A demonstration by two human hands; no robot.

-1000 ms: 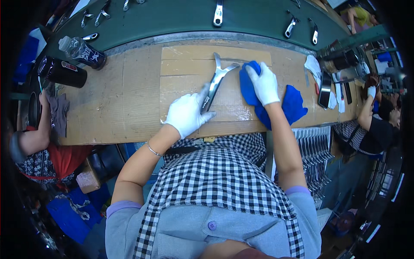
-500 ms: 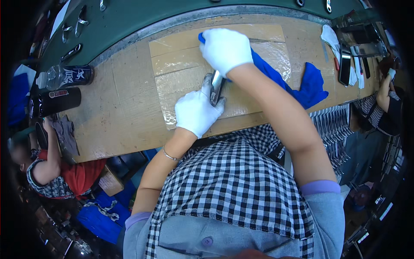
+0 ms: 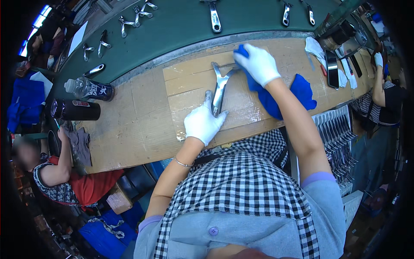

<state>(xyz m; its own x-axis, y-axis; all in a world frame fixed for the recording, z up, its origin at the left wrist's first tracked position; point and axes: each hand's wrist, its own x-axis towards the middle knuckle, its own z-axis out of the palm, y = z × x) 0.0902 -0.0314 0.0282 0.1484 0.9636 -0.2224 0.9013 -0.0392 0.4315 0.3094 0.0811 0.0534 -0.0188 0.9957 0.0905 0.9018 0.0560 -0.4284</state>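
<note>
A shiny, Y-shaped metal part (image 3: 221,84) lies tilted over the cardboard sheet, its two prongs pointing away from me. My left hand (image 3: 201,124), in a white glove with greyed fingertips, is closed around its lower end. My right hand (image 3: 258,64), also white-gloved, grips a bunched blue cloth (image 3: 269,103) beside the right prong. That prong's tip is partly hidden by the cloth and fingers. The rest of the cloth trails down toward the table's front edge, beside another blue piece (image 3: 303,91); whether they are joined I cannot tell.
Beyond the table (image 3: 125,125), several metal parts, one a silver-handled part (image 3: 214,17), lie on a green surface (image 3: 181,26). A clear bottle (image 3: 88,88) and black flask (image 3: 75,109) stand left. A phone (image 3: 332,71) lies right, above racked metal parts (image 3: 334,142). Co-workers sit at both sides.
My right hand has moved off the metal part's upper end with the cloth, uncovering the fork. My left hand keeps its hold. The view has shifted, showing more of the green surface.
</note>
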